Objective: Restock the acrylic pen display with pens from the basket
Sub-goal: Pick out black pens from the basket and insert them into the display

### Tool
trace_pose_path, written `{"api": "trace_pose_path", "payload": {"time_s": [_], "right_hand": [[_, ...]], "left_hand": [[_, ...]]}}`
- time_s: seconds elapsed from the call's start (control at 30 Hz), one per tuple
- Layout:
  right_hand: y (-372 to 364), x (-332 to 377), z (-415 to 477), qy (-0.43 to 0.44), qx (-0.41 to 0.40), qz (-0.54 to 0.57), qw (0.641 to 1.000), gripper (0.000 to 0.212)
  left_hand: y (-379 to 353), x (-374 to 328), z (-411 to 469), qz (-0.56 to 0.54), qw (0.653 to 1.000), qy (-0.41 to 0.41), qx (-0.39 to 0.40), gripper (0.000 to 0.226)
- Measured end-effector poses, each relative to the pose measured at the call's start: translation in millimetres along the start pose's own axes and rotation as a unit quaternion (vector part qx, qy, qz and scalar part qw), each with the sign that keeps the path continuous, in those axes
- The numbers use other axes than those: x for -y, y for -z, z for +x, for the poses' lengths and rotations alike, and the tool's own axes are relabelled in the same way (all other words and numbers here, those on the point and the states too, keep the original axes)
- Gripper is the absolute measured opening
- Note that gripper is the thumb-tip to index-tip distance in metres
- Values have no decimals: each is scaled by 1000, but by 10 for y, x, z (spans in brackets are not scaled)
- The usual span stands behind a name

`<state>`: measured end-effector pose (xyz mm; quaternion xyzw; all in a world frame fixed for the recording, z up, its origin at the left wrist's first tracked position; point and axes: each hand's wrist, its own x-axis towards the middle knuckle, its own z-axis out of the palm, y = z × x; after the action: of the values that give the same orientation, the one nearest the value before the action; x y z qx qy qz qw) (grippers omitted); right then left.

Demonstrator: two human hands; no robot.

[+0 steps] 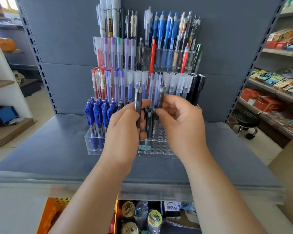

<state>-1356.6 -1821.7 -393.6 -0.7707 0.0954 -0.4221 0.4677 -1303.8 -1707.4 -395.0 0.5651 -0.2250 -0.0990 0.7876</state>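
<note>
Acrylic pen display (91, 142), frame centre: upper tiers full. Front tier has blue pens (96, 115) at left and many bare holes (159, 146) at lower right.
Left hand (123, 130) grips one dark pen (139, 102) upright. Right hand (181, 122) pinches a second dark pen (161, 95) above the front tier.
Orange basket (57, 210): bottom left.
Restock judged part-done.
</note>
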Motion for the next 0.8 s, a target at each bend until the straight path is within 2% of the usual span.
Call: {"api": "trace_pose_path", "payload": {"time_s": [0.33, 0.8], "right_hand": [[-117, -116, -4, 7, -58, -53, 997, 29], [-185, -293, -76, -25, -2, -96, 995, 24]], "left_hand": [[13, -63, -39, 45, 999, -3, 9, 44], [81, -87, -66, 113, 993, -9, 31, 31]]}}
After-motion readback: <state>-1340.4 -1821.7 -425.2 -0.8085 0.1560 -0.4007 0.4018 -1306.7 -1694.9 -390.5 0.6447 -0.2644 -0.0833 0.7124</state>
